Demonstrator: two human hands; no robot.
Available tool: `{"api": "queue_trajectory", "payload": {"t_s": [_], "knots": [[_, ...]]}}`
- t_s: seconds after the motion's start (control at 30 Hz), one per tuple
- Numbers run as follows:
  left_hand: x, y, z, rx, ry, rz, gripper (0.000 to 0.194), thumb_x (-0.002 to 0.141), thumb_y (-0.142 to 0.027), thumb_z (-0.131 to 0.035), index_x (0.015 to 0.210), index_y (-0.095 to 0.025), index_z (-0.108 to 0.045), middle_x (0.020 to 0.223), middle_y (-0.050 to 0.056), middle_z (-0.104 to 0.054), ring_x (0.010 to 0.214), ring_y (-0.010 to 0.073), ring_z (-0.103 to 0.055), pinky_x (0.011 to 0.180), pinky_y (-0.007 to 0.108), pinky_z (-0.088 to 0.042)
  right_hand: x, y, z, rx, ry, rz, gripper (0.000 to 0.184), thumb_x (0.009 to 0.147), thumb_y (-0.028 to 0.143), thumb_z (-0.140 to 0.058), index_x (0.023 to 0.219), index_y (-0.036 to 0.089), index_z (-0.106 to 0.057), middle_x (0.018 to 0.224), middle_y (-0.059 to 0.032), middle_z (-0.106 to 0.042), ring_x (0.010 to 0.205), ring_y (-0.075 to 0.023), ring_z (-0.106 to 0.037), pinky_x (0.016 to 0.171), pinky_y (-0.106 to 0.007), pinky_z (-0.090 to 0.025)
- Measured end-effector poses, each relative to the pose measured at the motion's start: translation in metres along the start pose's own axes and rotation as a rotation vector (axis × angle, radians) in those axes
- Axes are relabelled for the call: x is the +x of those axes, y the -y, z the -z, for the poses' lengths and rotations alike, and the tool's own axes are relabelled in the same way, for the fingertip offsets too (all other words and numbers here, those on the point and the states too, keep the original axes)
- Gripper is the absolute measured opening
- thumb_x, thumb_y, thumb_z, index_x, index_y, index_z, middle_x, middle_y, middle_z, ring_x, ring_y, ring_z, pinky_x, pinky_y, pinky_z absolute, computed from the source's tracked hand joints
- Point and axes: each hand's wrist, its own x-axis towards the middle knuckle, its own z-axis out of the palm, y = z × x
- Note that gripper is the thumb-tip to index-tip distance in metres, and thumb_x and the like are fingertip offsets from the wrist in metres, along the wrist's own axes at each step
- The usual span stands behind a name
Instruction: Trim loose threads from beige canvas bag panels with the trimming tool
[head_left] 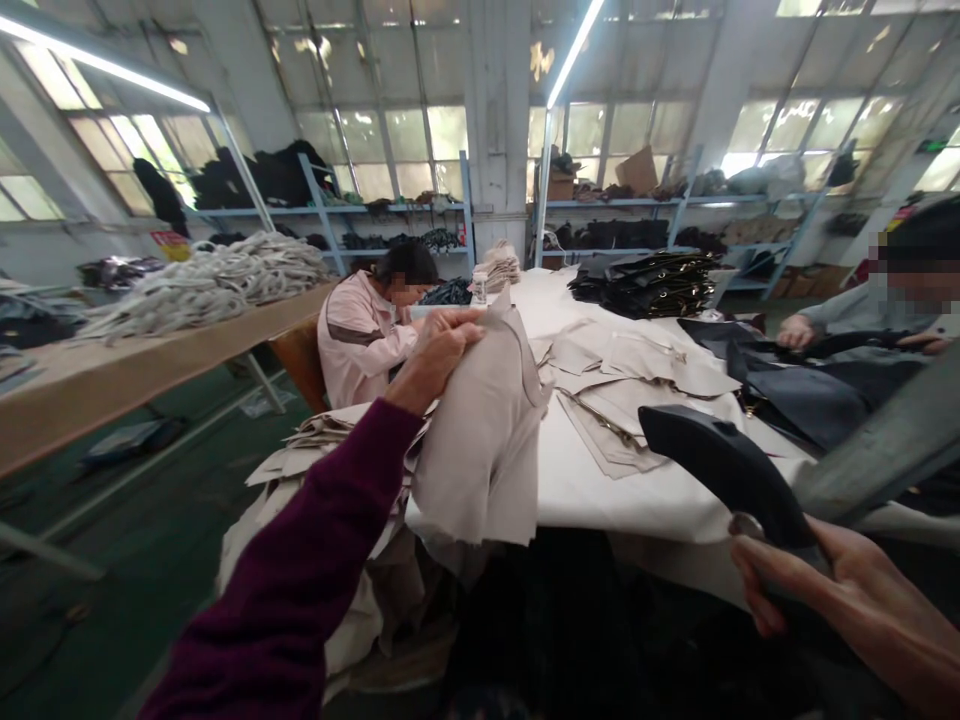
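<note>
Pinching the beige fabric panel point(484, 440) by its top edge with my left hand point(444, 345), centre frame; right hand point(847, 575) wrapped round a black curved tool point(720, 455), lower right. I'd rate the cloth light, soft, floppy, not fragile; top corner looks the best hold, lower part will likely swing. Worktable point(600, 500) white-covered, beige pieces point(645, 370) mid-right. Room: tube light point(574, 50) top centre, blue shelving point(615, 203) below windows point(401, 145).

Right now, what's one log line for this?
left hand: holds beige fabric | right hand: grips black tool | white table: beige pieces lying on top
</note>
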Motion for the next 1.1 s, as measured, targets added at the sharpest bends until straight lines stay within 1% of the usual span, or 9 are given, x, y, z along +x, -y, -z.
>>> {"api": "queue_trajectory", "payload": {"t_s": [0.1,0.17,0.3,0.4,0.47,0.53,0.67,0.83,1.1], "knots": [[0.015,-0.024,-0.019,0.393,0.154,-0.337,0.027,0.074,0.002,-0.043,0.088,0.001,-0.066,0.071,-0.003,-0.065,0.069,0.0071,-0.055,0.062,0.015,-0.029,-0.002,-0.012,0.001,0.003,-0.021,-0.023,0.056,0.079,0.066,-0.041,0.048,0.022,-0.056,0.049,-0.0036,-0.059,0.047,-0.0180,-0.052,0.047,-0.028,-0.041],[0.019,-0.014,-0.036,0.600,0.234,-0.476,0.024,0.070,0.006,-0.048,0.080,-0.002,-0.068,0.069,-0.002,-0.062,0.077,0.0120,-0.056,0.065,0.018,-0.032,-0.004,-0.022,-0.001,0.009,-0.018,-0.023,0.056,0.080,0.066,-0.041,0.049,0.022,-0.056,0.048,-0.0031,-0.059,0.046,-0.0176,-0.052,0.045,-0.028,-0.040],[0.004,0.071,-0.061,0.868,0.477,-0.509,0.025,0.066,0.008,-0.054,0.079,-0.008,-0.069,0.067,0.004,-0.058,0.060,0.0144,-0.052,0.064,0.026,-0.036,-0.006,-0.033,-0.006,-0.005,0.024,-0.026,0.057,0.081,0.067,-0.037,0.052,0.022,-0.054,0.049,-0.0033,-0.059,0.050,-0.0186,-0.055,0.050,-0.028,-0.043],[-0.029,0.155,-0.067,1.277,0.676,-0.452,0.024,0.080,-0.001,-0.043,0.087,-0.011,-0.064,0.081,0.012,-0.060,0.068,0.0207,-0.055,0.067,0.033,-0.040,-0.008,-0.033,-0.010,-0.031,0.045,-0.045,0.055,0.082,0.066,-0.037,0.053,0.022,-0.052,0.050,-0.0033,-0.060,0.050,-0.0183,-0.054,0.051,-0.028,-0.042],[-0.054,0.196,-0.065,1.324,0.708,-0.399,0.023,0.080,-0.001,-0.042,0.086,-0.010,-0.062,0.084,0.015,-0.060,0.074,0.0244,-0.056,0.068,0.035,-0.043,-0.008,-0.031,-0.011,-0.039,0.069,-0.064,0.052,0.082,0.063,-0.037,0.053,0.022,-0.051,0.050,-0.0031,-0.059,0.050,-0.0182,-0.054,0.051,-0.028,-0.042],[-0.077,0.219,-0.059,1.356,0.693,-0.371,0.026,0.078,0.001,-0.041,0.095,-0.007,-0.059,0.092,0.019,-0.060,0.083,0.0278,-0.056,0.072,0.040,-0.044,-0.007,-0.030,-0.013,-0.033,0.095,-0.084,0.049,0.083,0.059,-0.037,0.054,0.022,-0.050,0.051,-0.0027,-0.059,0.051,-0.0182,-0.055,0.053,-0.028,-0.042],[-0.100,0.226,-0.038,1.336,0.580,-0.354,0.030,0.079,0.000,-0.041,0.103,-0.009,-0.057,0.102,0.016,-0.058,0.095,0.0264,-0.053,0.085,0.041,-0.046,0.002,-0.037,-0.023,0.033,0.127,-0.095,0.038,0.085,0.050,-0.042,0.061,0.022,-0.048,0.049,0.0008,-0.057,0.051,-0.0168,-0.054,0.055,-0.027,-0.043],[-0.105,0.230,-0.016,1.134,0.454,-0.352,0.034,0.082,0.000,-0.040,0.108,-0.014,-0.057,0.111,0.011,-0.058,0.106,0.0218,-0.050,0.097,0.037,-0.044,0.024,-0.043,-0.047,0.130,0.190,-0.104,0.022,0.086,0.035,-0.047,0.069,0.021,-0.045,0.043,0.0065,-0.052,0.042,-0.0129,-0.049,0.047,-0.023,-0.039],[-0.108,0.243,-0.013,1.030,0.413,-0.343,0.040,0.080,-0.001,-0.041,0.113,-0.015,-0.059,0.114,0.011,-0.059,0.110,0.0245,-0.050,0.100,0.043,-0.041,0.070,-0.030,-0.082,0.224,0.280,-0.080,0.012,0.083,0.024,-0.047,0.072,0.021,-0.043,0.043,0.0091,-0.048,0.037,-0.0104,-0.049,0.040,-0.018,-0.037]]}}
